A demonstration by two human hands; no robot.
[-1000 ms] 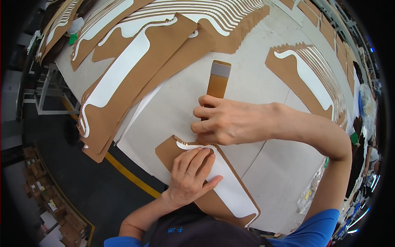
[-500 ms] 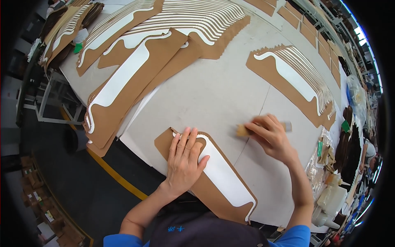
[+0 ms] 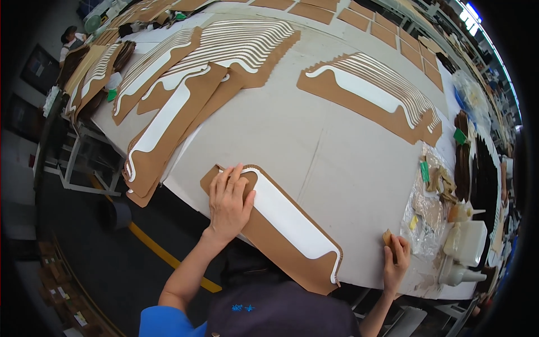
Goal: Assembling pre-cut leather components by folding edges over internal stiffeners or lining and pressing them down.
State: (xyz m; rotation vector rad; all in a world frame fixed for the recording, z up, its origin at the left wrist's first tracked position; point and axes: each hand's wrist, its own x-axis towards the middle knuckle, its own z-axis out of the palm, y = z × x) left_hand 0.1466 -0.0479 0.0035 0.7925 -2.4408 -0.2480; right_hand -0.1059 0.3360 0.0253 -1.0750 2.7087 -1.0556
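Observation:
A brown leather-like panel (image 3: 269,231) with a white patch on it (image 3: 292,216) lies slantwise at the table's near edge. My left hand (image 3: 227,205) rests on its upper left end, fingers stretched out and pressed down on the folded edge. Off to the right, my right hand (image 3: 397,259) is closed around a small tan tool (image 3: 387,237). Only one end of that tool shows, so its exact kind is unclear.
Stacked brown panels (image 3: 168,126) with white patches lie at the left. A fanned row (image 3: 370,92) lies far right. Along the right edge are a white plastic bottle (image 3: 467,242), a nozzle bottle (image 3: 461,275) and clear plastic wrap (image 3: 422,216). A person (image 3: 70,42) is far left.
My right hand has moved from mid-table, right and toward me, with the tan tool. My left hand stays on the panel. The view has shifted, showing more of the far side.

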